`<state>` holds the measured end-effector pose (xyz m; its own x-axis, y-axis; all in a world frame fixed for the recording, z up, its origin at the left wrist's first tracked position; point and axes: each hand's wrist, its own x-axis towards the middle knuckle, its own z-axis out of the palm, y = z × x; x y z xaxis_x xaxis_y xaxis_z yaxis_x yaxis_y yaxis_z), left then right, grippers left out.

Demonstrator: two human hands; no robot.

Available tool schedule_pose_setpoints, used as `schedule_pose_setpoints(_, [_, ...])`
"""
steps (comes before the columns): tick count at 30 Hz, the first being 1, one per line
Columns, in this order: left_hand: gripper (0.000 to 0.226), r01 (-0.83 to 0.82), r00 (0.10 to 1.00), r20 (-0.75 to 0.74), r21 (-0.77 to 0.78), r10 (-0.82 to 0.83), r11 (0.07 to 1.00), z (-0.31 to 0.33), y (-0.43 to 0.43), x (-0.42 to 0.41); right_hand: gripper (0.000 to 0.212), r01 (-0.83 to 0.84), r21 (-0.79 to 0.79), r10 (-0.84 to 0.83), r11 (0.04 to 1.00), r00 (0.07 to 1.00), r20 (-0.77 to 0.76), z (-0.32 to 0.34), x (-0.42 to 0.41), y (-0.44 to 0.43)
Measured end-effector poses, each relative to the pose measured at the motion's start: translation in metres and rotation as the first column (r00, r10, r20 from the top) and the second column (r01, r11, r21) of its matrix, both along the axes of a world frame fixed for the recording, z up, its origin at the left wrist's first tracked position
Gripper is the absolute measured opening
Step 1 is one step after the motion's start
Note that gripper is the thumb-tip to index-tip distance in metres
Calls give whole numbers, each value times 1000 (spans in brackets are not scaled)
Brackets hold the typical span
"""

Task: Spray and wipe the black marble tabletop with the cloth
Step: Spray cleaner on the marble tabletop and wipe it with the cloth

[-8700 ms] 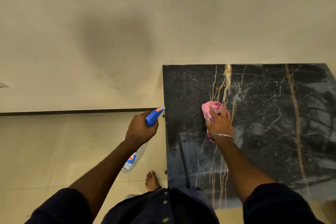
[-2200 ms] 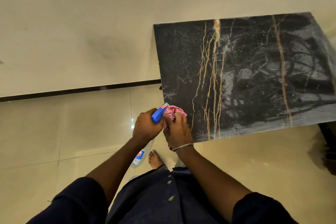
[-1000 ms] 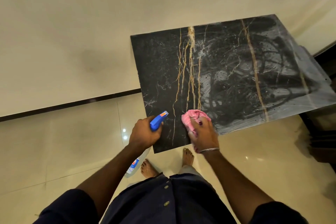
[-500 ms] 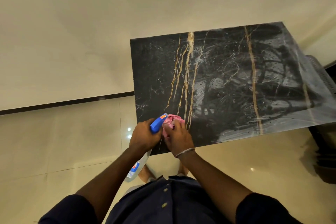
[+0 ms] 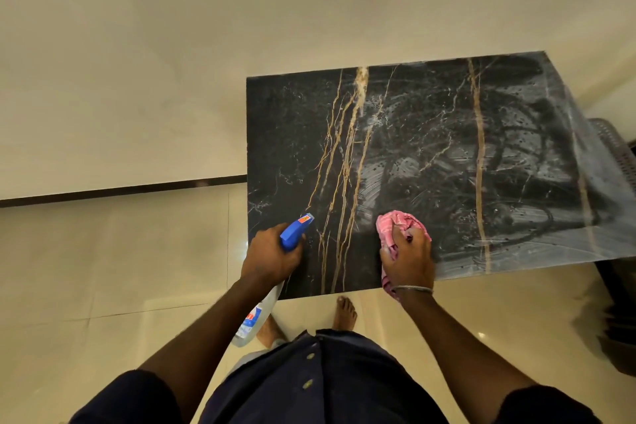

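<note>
The black marble tabletop [image 5: 430, 134] with gold veins fills the middle right of the head view; its right half shows grey wet smears and droplets. My right hand [image 5: 407, 256] presses a bunched pink cloth [image 5: 390, 227] onto the marble near its front edge. My left hand [image 5: 268, 256] grips a spray bottle [image 5: 296, 231] with a blue trigger head at the table's front left corner; the clear bottle body hangs down below my wrist.
A cream wall with a dark skirting strip [image 5: 120, 189] runs behind and to the left. Glossy beige floor tiles [image 5: 113, 268] lie around the table. My bare feet [image 5: 346, 311] stand at the front edge. A dark perforated object [image 5: 616, 151] sits at the far right.
My right hand has slid the pink cloth to the right along the front edge, away from the spray bottle. My left hand with the bottle has stayed near the front left corner.
</note>
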<state>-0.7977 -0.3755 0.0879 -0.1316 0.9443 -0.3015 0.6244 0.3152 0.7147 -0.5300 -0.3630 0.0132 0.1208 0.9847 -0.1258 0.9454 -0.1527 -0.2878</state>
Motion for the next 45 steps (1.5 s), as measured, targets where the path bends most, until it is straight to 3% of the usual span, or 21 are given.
schedule_pose_setpoints(4, [28, -16, 1000, 0, -19, 16, 1000, 1, 5, 2, 51, 1, -20, -1, 1000, 1000, 6, 4, -26, 4])
schedule_pose_setpoints(11, [31, -15, 1000, -23, -34, 14, 999, 3, 9, 9, 57, -417, -82, 416, 905, 909, -38, 6, -87, 11])
schedule_pose_setpoints(15, [29, -20, 999, -40, -22, 20, 1000, 7, 13, 15, 52, -549, -127, 543, 826, 836, -85, 11, -96, 19])
schedule_pose_setpoints(18, [24, -26, 998, -49, -20, 25, 999, 8, 16, 17, 52, -502, -119, 501, 857, 864, -39, 11, -74, 26])
schedule_pose_setpoints(22, [25, -27, 999, -45, -42, 25, 999, 10, 22, 18, 56, -219, -61, 218, 974, 976, -9, 10, -16, 42])
schedule_pose_setpoints(28, [27, -42, 998, -54, -43, 39, 998, 16, 28, 18, 53, -15, -116, 18, 993, 1000, 17, 14, -2, 57])
schedule_pose_setpoints(33, [25, -39, 998, -47, -39, 38, 998, 21, 32, 16, 54, -185, -132, 187, 974, 982, -2, 15, -57, 59])
schedule_pose_setpoints(40, [32, -27, 998, -57, -27, 25, 999, 21, 44, -1, 60, -478, -203, 486, 855, 874, -12, 11, -125, 61])
schedule_pose_setpoints(42, [31, -6, 998, -61, -31, 4, 1000, 20, 49, -9, 59, -460, -179, 467, 870, 884, -5, 14, -107, 64])
schedule_pose_setpoints(45, [28, 9, 998, -58, -28, -10, 1000, 19, 58, -21, 56, -256, -124, 261, 959, 965, 24, 16, -64, 73])
